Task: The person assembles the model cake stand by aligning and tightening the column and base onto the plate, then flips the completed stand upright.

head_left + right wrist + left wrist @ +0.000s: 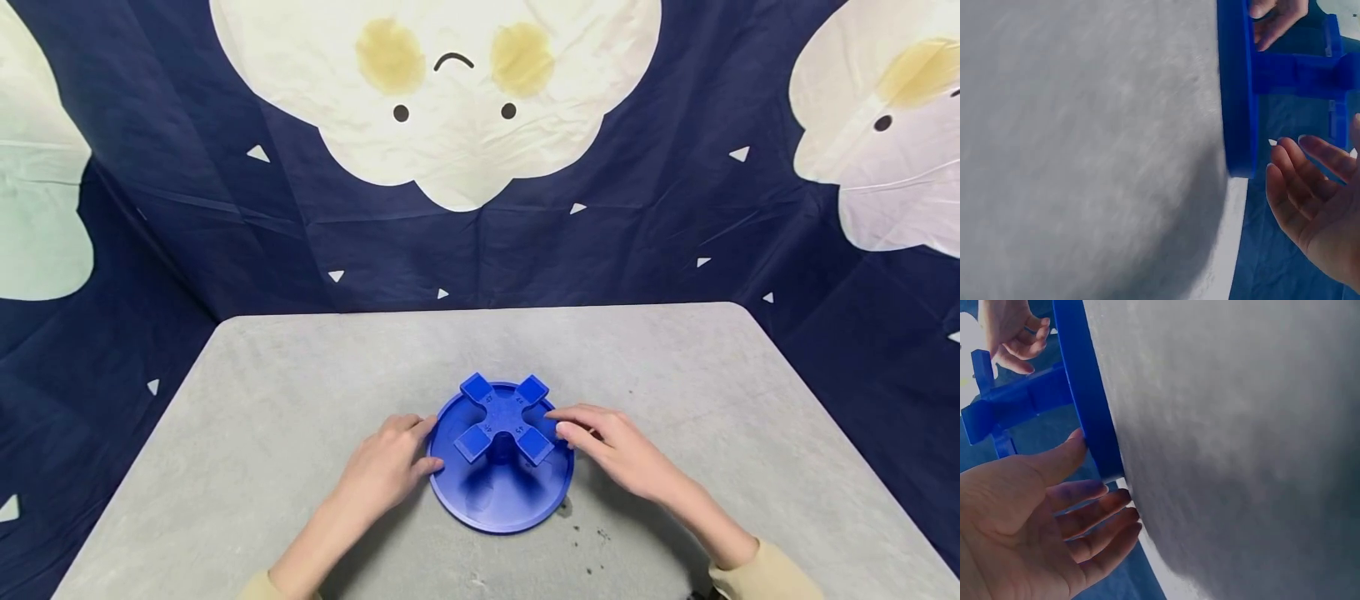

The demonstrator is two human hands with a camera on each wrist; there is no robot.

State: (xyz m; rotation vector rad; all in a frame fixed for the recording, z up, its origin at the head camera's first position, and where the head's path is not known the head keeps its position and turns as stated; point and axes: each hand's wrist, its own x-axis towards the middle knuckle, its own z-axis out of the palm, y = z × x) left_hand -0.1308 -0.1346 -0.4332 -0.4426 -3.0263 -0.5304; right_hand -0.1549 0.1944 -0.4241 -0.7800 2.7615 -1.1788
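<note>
A blue plastic stand [501,508] is upright on the grey table, with a round rimmed base, a central post and a cross-shaped top [502,417] marked with small numbers. At the base's left edge is my left hand [386,467], its thumb [1063,456] laid over the rim and its fingertips at the outer side. My right hand [618,450] hovers at the base's right side, fingers loosely bent. In the right wrist view, a gap shows between the right hand's fingertips and the base [1238,125], and the hand holds nothing.
The grey table [300,375] has rounded far corners and reaches a dark blue cloth backdrop [262,233] printed with white clouds and small triangles. Small dark specks [588,571] mark the tabletop at the stand's lower right.
</note>
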